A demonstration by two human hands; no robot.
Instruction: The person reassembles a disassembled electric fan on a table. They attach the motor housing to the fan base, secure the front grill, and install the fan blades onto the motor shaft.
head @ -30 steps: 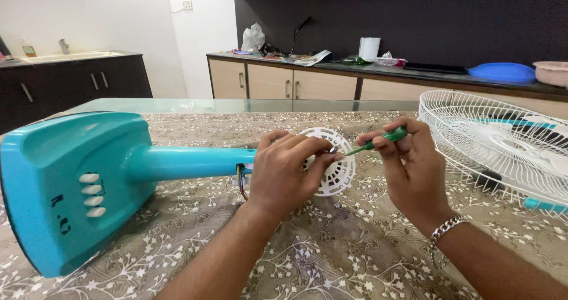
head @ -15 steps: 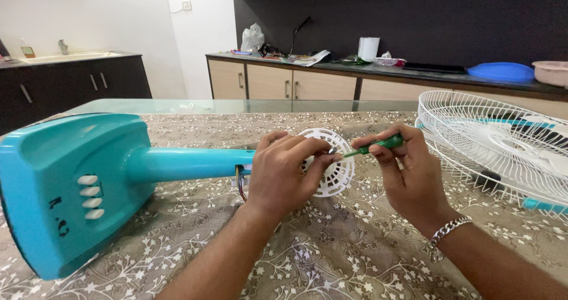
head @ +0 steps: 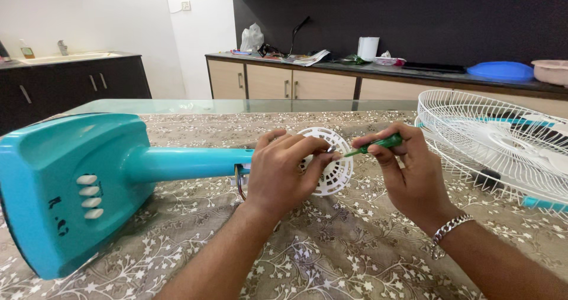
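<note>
Hands work screwdriver against motor cover, near wire guard.

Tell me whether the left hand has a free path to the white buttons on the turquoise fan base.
Probably yes: the left hand grips the white vented cover, but nothing lies between it and the buttons, which face up uncovered.

Screwdriver tip hidden behind left hand fingers, fan grille cut off (right edge)

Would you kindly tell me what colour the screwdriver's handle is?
Green; the screwdriver shows best in the head view, held in the right hand.
</note>
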